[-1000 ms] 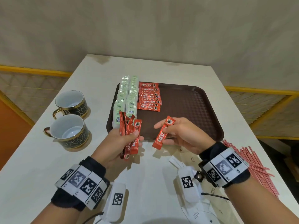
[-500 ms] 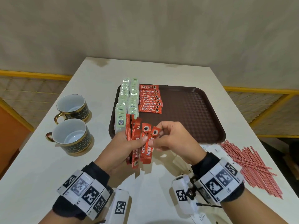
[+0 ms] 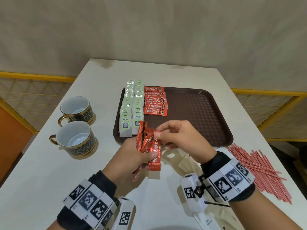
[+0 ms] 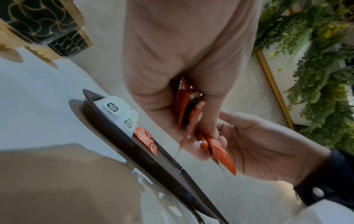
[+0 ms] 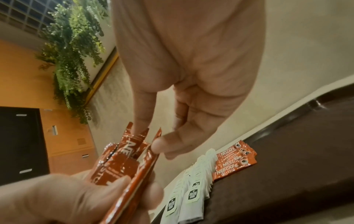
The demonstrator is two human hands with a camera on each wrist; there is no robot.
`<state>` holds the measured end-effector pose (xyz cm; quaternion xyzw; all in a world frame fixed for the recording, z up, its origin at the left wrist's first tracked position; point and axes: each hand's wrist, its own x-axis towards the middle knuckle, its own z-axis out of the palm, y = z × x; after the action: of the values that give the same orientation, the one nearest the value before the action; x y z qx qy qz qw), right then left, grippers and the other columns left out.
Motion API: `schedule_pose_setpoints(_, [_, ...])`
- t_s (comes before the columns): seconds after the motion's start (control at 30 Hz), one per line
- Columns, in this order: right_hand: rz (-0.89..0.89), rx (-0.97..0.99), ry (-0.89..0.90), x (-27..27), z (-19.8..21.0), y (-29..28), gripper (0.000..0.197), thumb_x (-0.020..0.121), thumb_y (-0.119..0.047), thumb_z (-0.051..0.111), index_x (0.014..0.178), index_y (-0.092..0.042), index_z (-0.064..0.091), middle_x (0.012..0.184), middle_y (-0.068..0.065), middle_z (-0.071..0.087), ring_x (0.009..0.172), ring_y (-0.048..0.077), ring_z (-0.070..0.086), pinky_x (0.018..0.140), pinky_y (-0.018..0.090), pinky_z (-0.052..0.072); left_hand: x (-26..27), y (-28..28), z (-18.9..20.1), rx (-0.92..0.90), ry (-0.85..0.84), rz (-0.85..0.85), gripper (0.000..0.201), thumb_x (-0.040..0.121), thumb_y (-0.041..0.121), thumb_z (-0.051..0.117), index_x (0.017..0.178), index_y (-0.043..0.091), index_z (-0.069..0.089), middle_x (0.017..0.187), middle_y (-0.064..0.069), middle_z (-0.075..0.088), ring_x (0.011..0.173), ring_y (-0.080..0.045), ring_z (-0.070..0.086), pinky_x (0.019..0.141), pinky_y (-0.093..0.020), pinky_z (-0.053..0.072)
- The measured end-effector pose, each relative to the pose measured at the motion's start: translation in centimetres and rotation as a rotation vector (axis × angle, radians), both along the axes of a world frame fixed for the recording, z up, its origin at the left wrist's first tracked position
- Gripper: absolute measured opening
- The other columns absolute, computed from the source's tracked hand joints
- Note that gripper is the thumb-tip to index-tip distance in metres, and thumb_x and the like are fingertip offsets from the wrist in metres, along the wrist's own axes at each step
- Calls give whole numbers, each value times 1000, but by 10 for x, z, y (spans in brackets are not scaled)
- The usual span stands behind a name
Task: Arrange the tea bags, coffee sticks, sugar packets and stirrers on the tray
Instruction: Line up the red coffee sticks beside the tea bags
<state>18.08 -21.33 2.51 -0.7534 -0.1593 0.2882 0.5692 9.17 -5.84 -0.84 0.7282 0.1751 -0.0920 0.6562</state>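
Back into the bunch goes that loose coffee stick, left hand (image 3: 132, 156) gripping the coffee sticks (image 3: 150, 150), right hand (image 3: 181, 138) pinching their tops, squaring them for the tray (image 3: 199, 113) row next, I'd say.

Loose coffee stick (image 3: 155, 151) now in left-hand bundle (image 3: 146, 146).

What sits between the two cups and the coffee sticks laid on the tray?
Two rows of tea bags fill that stretch on the tray's left edge, beside the laid coffee sticks; bare table separates them from the cups. Head view.

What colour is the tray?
Dark brown, with a textured diamond pattern; the tray shows best in the head view.
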Motion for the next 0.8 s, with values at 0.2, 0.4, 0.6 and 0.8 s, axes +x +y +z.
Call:
schedule_pose_setpoints(0.2, [-5, -54, -35, 11, 1, 1, 8, 84, 0, 70, 90, 5, 71, 89, 27, 71, 70, 21, 68, 62, 22, 58, 2, -5, 5, -39, -2, -84, 36, 81, 15, 74, 116, 16, 63, 100, -2, 74, 89, -17, 72, 77, -34, 58])
schedule_pose_setpoints(0.4, [36, -4, 65, 29, 9, -10, 10, 83, 1, 70, 92, 6, 71, 87, 22, 72, 79, 20, 70, 73, 26, 61, 8, 1, 13, 22, 37, -128, 30, 84, 17, 72, 112, 15, 63, 93, -2, 76, 83, -19, 73, 79, -39, 59])
schedule_pose_setpoints(0.6, [237, -111, 143, 55, 16, -19, 10, 82, 6, 70, 92, 6, 71, 79, 13, 74, 70, 14, 71, 66, 19, 59, 25, 15, 25, 147, 81, -211, 18, 84, 14, 72, 100, 7, 67, 79, -4, 74, 56, -7, 66, 42, -14, 44])
schedule_pose_setpoints(0.8, [167, -263, 9, 103, 16, -18, 8, 81, 3, 73, 88, 5, 73, 71, 13, 71, 58, 11, 65, 63, 19, 58, 50, 37, 29, 202, 10, -20, 14, 81, 14, 75, 95, 16, 74, 89, 0, 76, 81, -13, 72, 72, -30, 60])
